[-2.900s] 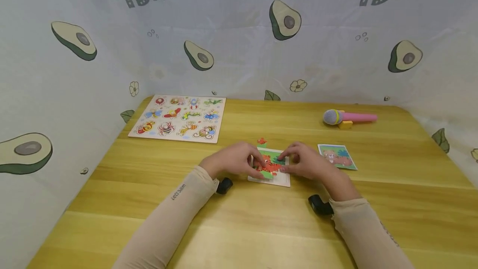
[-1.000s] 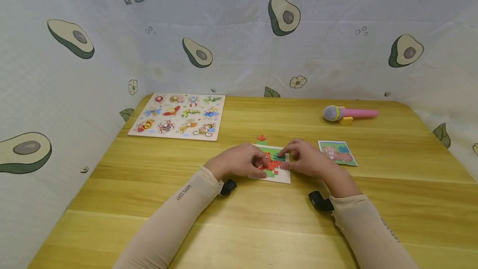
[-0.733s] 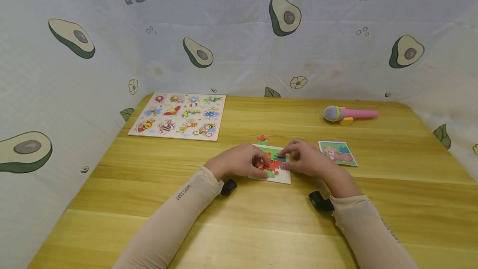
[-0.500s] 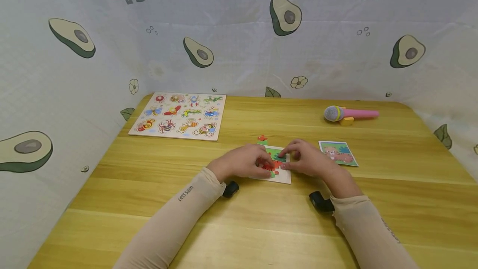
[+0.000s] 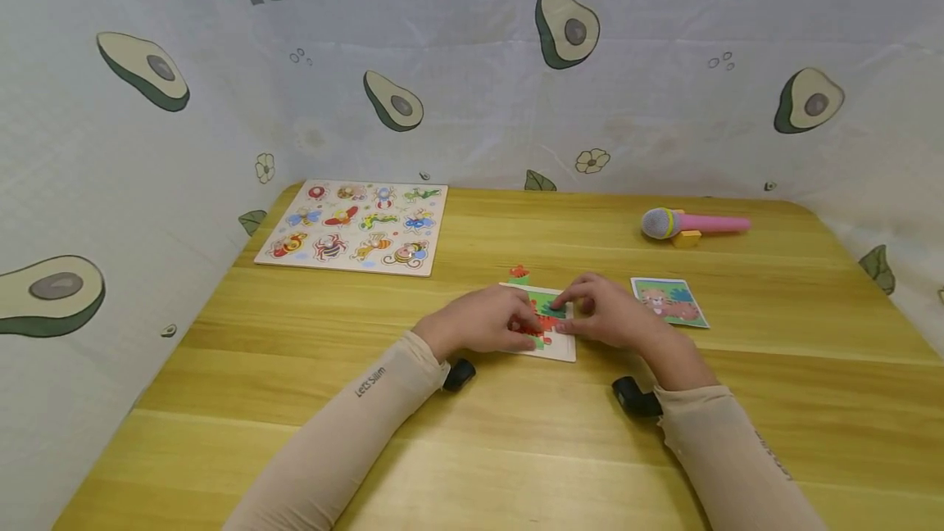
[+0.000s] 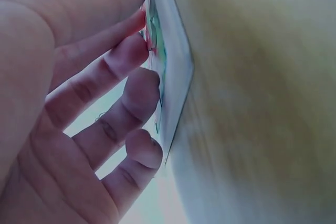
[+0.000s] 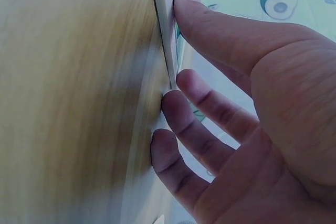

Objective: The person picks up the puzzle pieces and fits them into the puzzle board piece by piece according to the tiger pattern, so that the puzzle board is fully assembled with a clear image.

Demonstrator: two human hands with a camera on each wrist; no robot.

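A small jigsaw board (image 5: 558, 349) lies in the middle of the table, its picture showing a red striped animal on green. My left hand (image 5: 487, 319) covers its left part, thumb and fingertips resting on the puzzle pieces (image 5: 546, 324). From the other side my right hand (image 5: 606, 311) touches the pieces with thumb and forefinger. The right wrist view shows its other fingers (image 7: 178, 109) down by the board's edge and the table. Just past the far edge of the board sits a red and green puzzle piece (image 5: 519, 274). The left hand hides some pieces.
A picture card (image 5: 673, 301) with a tiger lies right of the right hand. At the back right is a pink toy microphone (image 5: 708, 224) with a yellow block (image 5: 687, 239) beside it. An insect puzzle board (image 5: 354, 228) lies back left on the wooden table (image 5: 516, 449).
My left hand has shifted slightly right over the board, covering more of the red animal. The right hand stays nearly in place at the right side. The view has tilted a little.
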